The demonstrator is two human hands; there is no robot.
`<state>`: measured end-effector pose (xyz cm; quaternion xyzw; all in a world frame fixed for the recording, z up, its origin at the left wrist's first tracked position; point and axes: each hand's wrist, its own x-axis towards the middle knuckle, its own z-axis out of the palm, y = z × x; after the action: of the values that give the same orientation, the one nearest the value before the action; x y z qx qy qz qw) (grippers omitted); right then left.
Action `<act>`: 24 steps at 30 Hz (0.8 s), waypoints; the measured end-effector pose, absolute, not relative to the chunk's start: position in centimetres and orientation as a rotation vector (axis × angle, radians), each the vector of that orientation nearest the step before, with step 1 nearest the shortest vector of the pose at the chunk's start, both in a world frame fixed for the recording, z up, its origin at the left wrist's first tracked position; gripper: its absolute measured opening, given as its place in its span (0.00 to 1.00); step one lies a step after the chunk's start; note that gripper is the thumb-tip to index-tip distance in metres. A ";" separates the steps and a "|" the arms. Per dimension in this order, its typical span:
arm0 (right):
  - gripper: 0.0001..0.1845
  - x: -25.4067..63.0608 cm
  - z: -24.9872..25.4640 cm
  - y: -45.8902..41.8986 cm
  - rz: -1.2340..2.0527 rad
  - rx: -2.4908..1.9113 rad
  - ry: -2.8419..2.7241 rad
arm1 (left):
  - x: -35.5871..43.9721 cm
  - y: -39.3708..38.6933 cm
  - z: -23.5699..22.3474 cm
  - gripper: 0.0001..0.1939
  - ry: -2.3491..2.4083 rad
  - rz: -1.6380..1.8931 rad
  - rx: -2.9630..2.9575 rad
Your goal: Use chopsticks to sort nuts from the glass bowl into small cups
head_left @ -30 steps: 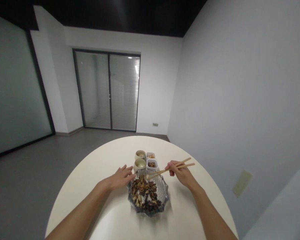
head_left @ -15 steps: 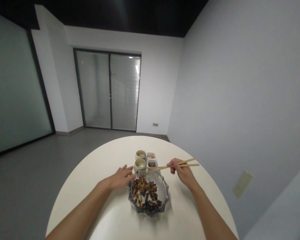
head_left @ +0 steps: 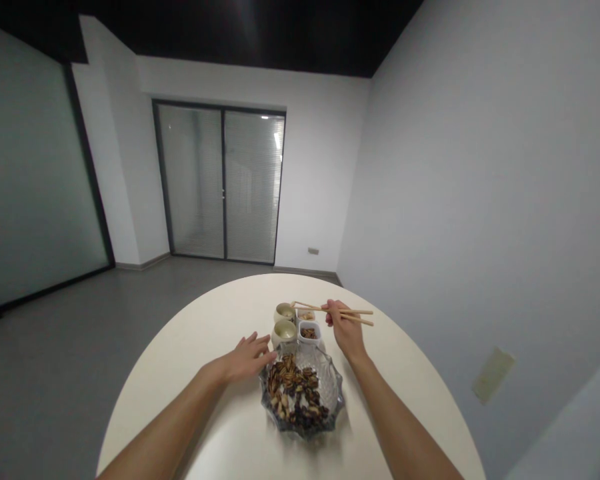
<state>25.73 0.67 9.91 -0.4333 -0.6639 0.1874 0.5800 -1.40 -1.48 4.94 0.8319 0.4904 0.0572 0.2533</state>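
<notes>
My right hand (head_left: 341,325) grips a pair of wooden chopsticks (head_left: 350,315), which reach left over the back white dish (head_left: 308,316). Their tips, with a small pale piece that looks like a nut, are above the right rim of the back cup (head_left: 285,311). My left hand (head_left: 247,357) lies with fingers spread at the left rim of a scalloped glass bowl (head_left: 336,383). Brown pecans (head_left: 293,377), paler nuts (head_left: 280,401) and dark pieces (head_left: 310,415) fill much of that bowl. Beyond it stand the front cup (head_left: 284,331) and the front white dish (head_left: 309,332), which contains brown nuts.
Everything stands on a round cream table (head_left: 220,303). A white wall (head_left: 480,200) rises close on the right. Glass doors with blinds (head_left: 220,183) are across the grey floor (head_left: 75,347).
My right hand has moved away from me and left, carrying the chopsticks and pale piece from beside the front cup to the back cup. My left hand stays by the bowl.
</notes>
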 end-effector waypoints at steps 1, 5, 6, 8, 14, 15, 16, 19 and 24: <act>0.27 25.5 9.8 0.9 0.437 -1.023 -1.565 | -1.4 -1.5 4.9 0.35 1.336 0.159 2.264; 0.26 24.9 9.5 1.9 0.413 -1.051 -1.618 | -1.3 -1.5 5.0 0.35 1.337 0.157 2.265; 0.26 24.8 9.4 2.1 0.403 -1.054 -1.633 | -1.3 -1.5 5.1 0.36 1.336 0.157 2.263; 0.25 24.7 9.4 2.3 0.381 -1.051 -1.669 | -1.3 -1.5 5.1 0.36 1.338 0.164 2.255; 0.25 24.1 9.7 2.5 0.375 -1.022 -1.753 | -1.4 -1.6 5.3 0.36 1.322 0.161 2.254; 0.25 24.0 9.7 2.5 0.374 -1.018 -1.762 | -1.4 -1.6 5.3 0.36 1.320 0.161 2.258; 0.25 24.0 9.8 2.5 0.372 -1.013 -1.769 | -1.4 -1.6 5.2 0.37 1.320 0.163 2.261; 0.24 24.0 9.9 2.3 0.364 -0.990 -1.786 | -1.4 -1.5 5.1 0.37 1.321 0.170 2.258; 0.23 24.6 10.0 1.8 0.368 -0.993 -1.754 | -1.4 -1.2 4.7 0.36 1.326 0.165 2.266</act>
<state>24.57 1.75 10.00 -0.4141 -0.7314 0.1535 0.5196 -1.35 -1.24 4.70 0.8333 0.4879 0.0606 0.2528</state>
